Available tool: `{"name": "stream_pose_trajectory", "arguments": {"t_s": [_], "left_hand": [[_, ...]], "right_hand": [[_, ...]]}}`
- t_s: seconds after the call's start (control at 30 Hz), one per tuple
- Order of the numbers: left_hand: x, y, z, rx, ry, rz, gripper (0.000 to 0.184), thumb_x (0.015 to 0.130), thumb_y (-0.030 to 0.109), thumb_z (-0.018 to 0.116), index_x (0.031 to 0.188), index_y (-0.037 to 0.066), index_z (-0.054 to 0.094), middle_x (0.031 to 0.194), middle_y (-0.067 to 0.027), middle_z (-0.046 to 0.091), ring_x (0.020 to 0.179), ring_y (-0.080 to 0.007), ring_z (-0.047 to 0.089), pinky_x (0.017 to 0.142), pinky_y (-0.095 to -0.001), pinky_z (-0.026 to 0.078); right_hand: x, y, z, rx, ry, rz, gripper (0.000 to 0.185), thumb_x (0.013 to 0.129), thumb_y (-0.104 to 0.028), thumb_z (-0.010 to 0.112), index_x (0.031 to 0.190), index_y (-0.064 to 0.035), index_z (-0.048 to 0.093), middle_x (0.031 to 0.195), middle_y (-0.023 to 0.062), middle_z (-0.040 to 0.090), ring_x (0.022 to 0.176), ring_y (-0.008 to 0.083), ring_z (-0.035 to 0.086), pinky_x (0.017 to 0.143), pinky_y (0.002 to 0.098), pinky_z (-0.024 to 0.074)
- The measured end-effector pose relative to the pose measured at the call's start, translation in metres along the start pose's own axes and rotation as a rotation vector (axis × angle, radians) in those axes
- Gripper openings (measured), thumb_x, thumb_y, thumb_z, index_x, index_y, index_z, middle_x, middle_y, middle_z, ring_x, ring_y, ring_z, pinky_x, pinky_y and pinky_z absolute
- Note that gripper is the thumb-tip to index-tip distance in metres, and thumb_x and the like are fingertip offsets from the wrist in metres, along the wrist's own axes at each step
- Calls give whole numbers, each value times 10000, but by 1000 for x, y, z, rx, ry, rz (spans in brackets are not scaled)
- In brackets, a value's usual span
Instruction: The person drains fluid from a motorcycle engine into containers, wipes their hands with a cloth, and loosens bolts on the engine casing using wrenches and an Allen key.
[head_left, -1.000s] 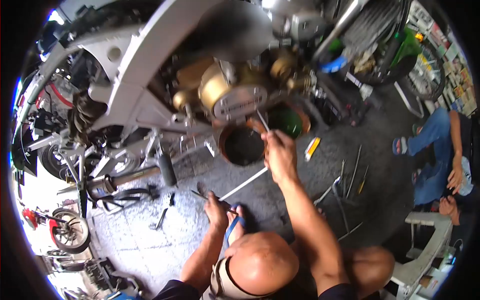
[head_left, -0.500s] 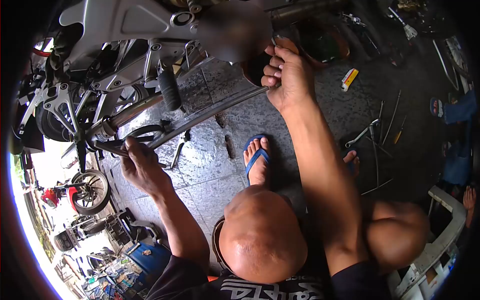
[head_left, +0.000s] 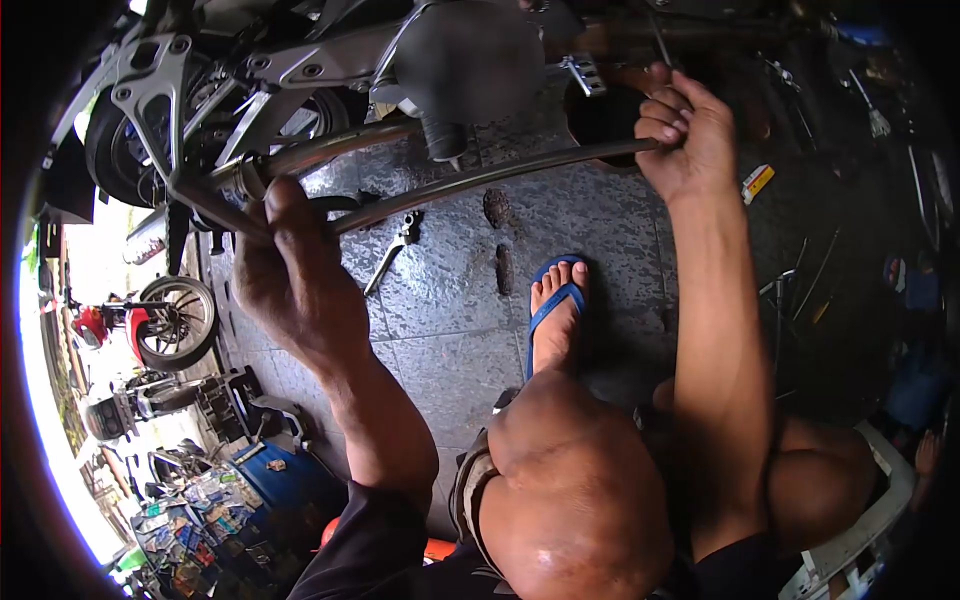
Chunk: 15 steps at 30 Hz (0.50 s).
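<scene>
A long metal tube (head_left: 500,172) stretches across in front of me between my two hands. My left hand (head_left: 305,275) is closed around its left end, thumb on top, beside the motorcycle's axle area. A second metal bar (head_left: 222,208) runs into that same grip from the left. My right hand (head_left: 695,140) holds the tube's right end against the palm with curled fingers. A thin rod (head_left: 662,42) rises from beside those fingertips; whether they grip it is unclear. Above is the motorcycle frame (head_left: 335,62), with a black rubber-covered footpeg (head_left: 443,138) hanging from it.
A metal tool (head_left: 395,250) lies on the tiled floor (head_left: 450,350) below the tube. To the right are a yellow-and-white packet (head_left: 757,183) and several scattered tools. A red-wheeled motorcycle (head_left: 175,322) stands at left. My sandalled foot (head_left: 555,310) is in the middle.
The camera view has shifted. My right hand has moved right and slightly farther away with the tube's end. My left hand has moved up in view and looks larger, still gripping the tube.
</scene>
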<state>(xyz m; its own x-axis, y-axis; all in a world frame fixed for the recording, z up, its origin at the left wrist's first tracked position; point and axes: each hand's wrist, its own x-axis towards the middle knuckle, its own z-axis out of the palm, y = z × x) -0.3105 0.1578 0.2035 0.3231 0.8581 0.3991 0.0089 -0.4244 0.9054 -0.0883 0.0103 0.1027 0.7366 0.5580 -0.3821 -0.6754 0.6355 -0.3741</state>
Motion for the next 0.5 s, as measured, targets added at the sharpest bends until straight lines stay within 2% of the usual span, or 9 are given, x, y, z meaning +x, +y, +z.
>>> {"name": "stream_pose_trajectory", "arguments": {"t_s": [0.2,0.23,0.27,0.33,0.47,0.5], "left_hand": [[6,3,-3,-70,-96,13,183,929,161,629,828,8,625,632,92,459,565,12,340,505,-182,229],[7,5,0,-147,-98,25,157,918,131,637,838,-3,634,641,92,462,570,14,351,506,-175,237],[8,11,0,-75,-123,68,151,914,129,640,849,-8,639,646,87,490,584,11,386,508,-173,275],[10,21,0,-24,-207,119,287,929,268,636,947,-18,661,687,51,511,597,-8,380,534,-191,267],[18,37,-2,61,-298,253,243,884,237,646,921,-1,671,693,35,542,597,-44,427,543,-224,315],[20,42,0,82,-322,296,232,873,230,648,914,3,674,694,31,550,596,-53,438,546,-233,327]], "right_hand": [[10,-10,1,-3,-24,48,145,925,-123,516,904,12,564,560,-62,291,452,42,277,397,171,267],[11,-11,-1,38,-23,78,146,928,-126,515,913,10,564,559,-62,290,448,42,276,395,173,270],[13,-12,-3,80,-22,108,147,931,-129,514,921,9,563,558,-62,289,445,43,276,392,174,272],[17,-18,-9,83,-63,153,161,946,-132,495,941,15,561,559,-56,293,438,47,281,391,180,281],[23,-34,-16,216,-147,315,203,980,-139,439,963,21,562,558,-35,309,432,61,301,397,186,303],[25,-43,-18,528,-51,493,209,983,-146,434,963,18,563,558,-34,313,431,63,301,404,188,313]]}}
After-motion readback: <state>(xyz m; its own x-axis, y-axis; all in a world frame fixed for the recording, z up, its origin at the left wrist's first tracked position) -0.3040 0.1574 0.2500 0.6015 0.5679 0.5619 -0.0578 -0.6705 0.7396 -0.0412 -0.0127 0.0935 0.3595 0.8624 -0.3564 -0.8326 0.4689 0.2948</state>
